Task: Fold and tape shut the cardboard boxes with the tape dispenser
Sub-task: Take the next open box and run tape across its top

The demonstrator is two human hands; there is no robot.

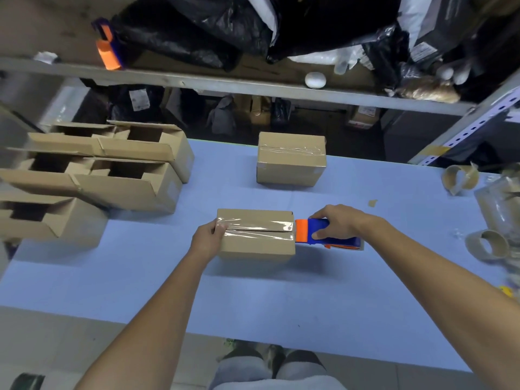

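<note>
A: Far off to the left of both hands, the open boxes (92, 175) are seen stacked on the table (337, 291), flaps up, apparently kept out of the way until they are needed.

B: And nearer in, the left hand (206, 239) is pressed against the left end of the cardboard box (254, 249). The grip there is closed over the top edge, thumb on the tape end, the remaining fingers hidden behind the side. The box is judged to be braced that way so it cannot slide while tape is pulled.

A: The wrist is kept low, the forearm stretched forward and nearly straight.

B: Between the two hands, a strip of clear tape (259, 230) is laid along the centre seam, from one end to the other.

A: Now the right hand (342, 222): its grip is wrapped shut around the blue and orange tape dispenser (323, 235), which is held just beyond the box's right end, orange mouth against the edge. A cut or a fold-down over the side is probably being set up.

B: The right arm is reached in from the right, wrist slightly raised.

A: Beyond both hands, a taped box (291, 159) is parked, evidently finished.
</note>
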